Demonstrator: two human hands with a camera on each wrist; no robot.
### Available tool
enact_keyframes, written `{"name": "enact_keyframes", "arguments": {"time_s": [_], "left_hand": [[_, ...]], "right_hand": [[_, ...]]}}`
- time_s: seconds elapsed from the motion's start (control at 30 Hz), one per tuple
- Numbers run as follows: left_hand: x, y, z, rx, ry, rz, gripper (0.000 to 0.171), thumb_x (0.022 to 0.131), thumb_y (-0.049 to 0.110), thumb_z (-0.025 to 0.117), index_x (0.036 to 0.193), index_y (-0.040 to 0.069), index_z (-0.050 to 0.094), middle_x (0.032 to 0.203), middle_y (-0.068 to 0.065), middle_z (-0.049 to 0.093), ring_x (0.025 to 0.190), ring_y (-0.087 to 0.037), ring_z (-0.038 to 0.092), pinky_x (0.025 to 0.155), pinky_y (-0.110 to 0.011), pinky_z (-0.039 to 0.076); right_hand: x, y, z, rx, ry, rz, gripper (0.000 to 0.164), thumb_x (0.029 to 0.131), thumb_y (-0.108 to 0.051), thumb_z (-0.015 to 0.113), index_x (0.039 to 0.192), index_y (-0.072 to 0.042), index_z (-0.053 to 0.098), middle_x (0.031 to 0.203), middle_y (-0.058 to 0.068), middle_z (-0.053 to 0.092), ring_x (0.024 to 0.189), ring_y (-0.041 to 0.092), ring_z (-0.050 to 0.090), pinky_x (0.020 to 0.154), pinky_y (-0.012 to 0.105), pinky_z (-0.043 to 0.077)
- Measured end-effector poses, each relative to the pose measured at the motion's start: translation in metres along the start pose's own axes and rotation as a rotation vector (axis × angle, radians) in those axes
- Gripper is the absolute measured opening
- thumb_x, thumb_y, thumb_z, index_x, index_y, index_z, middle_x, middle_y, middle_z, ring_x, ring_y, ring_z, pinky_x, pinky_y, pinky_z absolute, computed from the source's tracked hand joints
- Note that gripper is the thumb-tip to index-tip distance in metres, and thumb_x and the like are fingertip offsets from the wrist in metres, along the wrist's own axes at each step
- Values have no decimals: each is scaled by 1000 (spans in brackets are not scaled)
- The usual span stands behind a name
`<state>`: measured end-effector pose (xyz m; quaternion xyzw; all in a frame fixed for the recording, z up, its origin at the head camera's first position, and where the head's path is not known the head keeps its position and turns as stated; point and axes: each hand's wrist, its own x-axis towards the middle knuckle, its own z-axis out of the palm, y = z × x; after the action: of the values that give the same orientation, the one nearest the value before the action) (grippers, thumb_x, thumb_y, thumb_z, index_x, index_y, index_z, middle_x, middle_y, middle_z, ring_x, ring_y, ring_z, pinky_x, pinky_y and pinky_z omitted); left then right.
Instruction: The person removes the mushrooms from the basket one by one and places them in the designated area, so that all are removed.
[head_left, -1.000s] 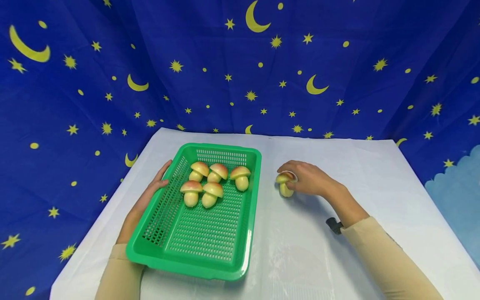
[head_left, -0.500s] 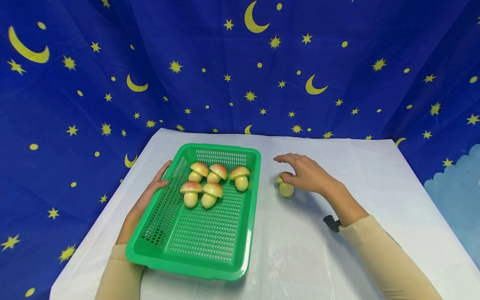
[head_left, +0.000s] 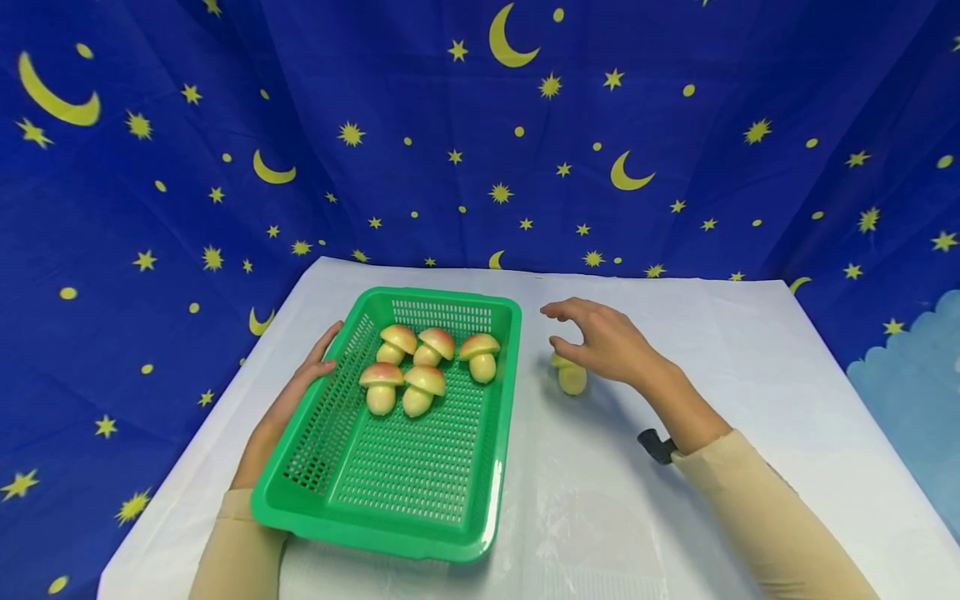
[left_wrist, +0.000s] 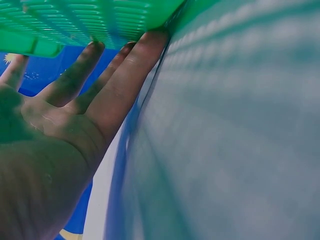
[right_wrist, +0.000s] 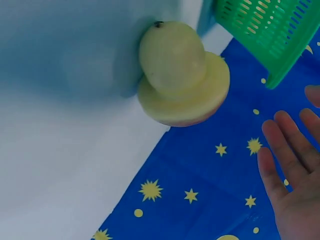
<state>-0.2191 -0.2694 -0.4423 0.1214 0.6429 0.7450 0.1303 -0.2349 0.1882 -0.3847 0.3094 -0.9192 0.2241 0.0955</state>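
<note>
My left hand (head_left: 303, 383) is at the left side of a green plastic basket (head_left: 491, 500), its thumb at the rim. In the left wrist view, its straight fingers (left_wrist: 125, 75) touch the slotted outer wall. Inside the basket lie several toy mushrooms (head_left: 424, 379) with yellow stems and reddish caps. My right hand (head_left: 603, 337), fingers spread, hovers over another toy mushroom (head_left: 573, 381) on the table, holding nothing. From the head, the hand partly hides that mushroom's cap. The right wrist view shows this mushroom (right_wrist: 172, 60) apart from the fingers.
The basket stands on a white-covered table (head_left: 675, 533). A dark blue curtain (head_left: 420, 167) with yellow moons and stars hangs behind and at the left. A small black device (head_left: 657, 447) sits at my right wrist.
My right hand has let go of the mushroom on the table, spread its fingers and moved up and slightly left. The mushroom stays in place. My left hand and the basket have not visibly moved.
</note>
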Motion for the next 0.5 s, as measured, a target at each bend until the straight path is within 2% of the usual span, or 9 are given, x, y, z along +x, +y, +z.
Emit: {"name": "enact_keyframes", "arguments": {"time_s": [0.17,0.37,0.5], "left_hand": [[0,-2,-1,-5,6,18,74,96,4,37,151,2,-12,151,-20,10,108,2,52,88,-21,47],[1,-2,-1,-7,-4,22,75,96,6,39,151,2,-12,153,-28,-1,108,2,52,88,-21,47],[1,-3,-2,-9,-2,33,73,95,4,37,151,2,-11,147,-14,20,109,1,52,88,-21,47]], "right_hand": [[2,-3,-1,-8,6,1,40,90,-27,66,129,-18,61,118,0,64,106,16,58,87,43,49],[5,-6,-3,2,23,-8,40,90,-27,65,128,-16,61,120,-1,63,107,16,57,87,42,49],[10,-9,-3,5,31,-14,40,90,-28,65,128,-16,61,120,-2,63,107,15,57,88,42,48]]}}
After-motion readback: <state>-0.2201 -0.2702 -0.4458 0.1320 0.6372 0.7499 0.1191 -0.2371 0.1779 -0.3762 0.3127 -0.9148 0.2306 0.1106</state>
